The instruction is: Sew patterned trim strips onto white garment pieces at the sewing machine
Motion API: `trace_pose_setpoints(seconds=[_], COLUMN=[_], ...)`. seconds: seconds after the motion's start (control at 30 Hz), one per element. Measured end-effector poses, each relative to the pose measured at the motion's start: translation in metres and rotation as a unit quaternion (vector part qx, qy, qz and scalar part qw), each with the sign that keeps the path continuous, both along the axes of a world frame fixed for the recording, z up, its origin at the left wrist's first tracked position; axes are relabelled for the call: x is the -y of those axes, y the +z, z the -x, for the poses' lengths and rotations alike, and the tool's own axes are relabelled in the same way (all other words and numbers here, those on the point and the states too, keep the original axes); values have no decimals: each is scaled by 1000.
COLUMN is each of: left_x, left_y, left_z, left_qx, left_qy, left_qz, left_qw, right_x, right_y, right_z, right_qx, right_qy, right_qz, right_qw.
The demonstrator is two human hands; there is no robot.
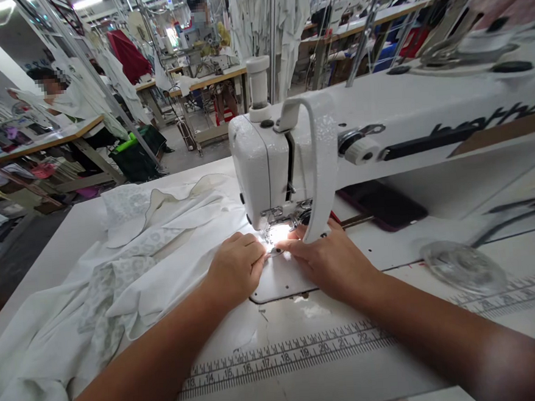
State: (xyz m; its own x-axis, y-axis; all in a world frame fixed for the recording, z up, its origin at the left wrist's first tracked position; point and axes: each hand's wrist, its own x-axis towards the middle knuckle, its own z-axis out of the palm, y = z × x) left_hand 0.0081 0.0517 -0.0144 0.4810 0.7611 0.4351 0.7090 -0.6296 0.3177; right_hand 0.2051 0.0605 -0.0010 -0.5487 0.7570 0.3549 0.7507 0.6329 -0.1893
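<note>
A white sewing machine (pixel 381 125) stands on the white table (pixel 398 362), its lit needle area (pixel 269 229) just ahead of my hands. White fabric (pixel 130 277) with a pale patterned lining lies bunched to the left. My left hand (pixel 235 267) rests curled on the fabric edge, fingertips pinched at the needle plate (pixel 277 279). My right hand (pixel 329 260) lies on the plate at the right of the presser foot, fingers pressed together on the fabric edge under the needle.
A dark phone (pixel 382 204) lies under the machine arm. A clear round disc (pixel 464 266) sits at the right. A ruler strip (pixel 305 350) runs along the table front. Other people sit at sewing tables (pixel 61 138) in the background at the left and centre.
</note>
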Motion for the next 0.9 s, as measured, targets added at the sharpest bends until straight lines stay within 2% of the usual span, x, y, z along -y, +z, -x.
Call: trace_pose_setpoints(seconds=[0.27, 0.43, 0.7, 0.9], left_x=[-1, -4, -7, -6], left_y=[-1, -3, 0, -2], left_z=[1, 2, 3, 4], left_qx=[21, 13, -20, -60], left_qy=[-3, -8, -22, -13], left_qz=[4, -21, -47, -118], left_qw=[1000, 1000, 998, 991], right_x=[-3, -6, -8, 0], right_y=[-8, -9, -10, -2], right_z=[0, -1, -4, -4], right_qx=[-52, -81, -66, -39], right_qy=[3, 20, 31, 19], right_qz=[47, 74, 67, 49], right_qw=[998, 994, 995, 998])
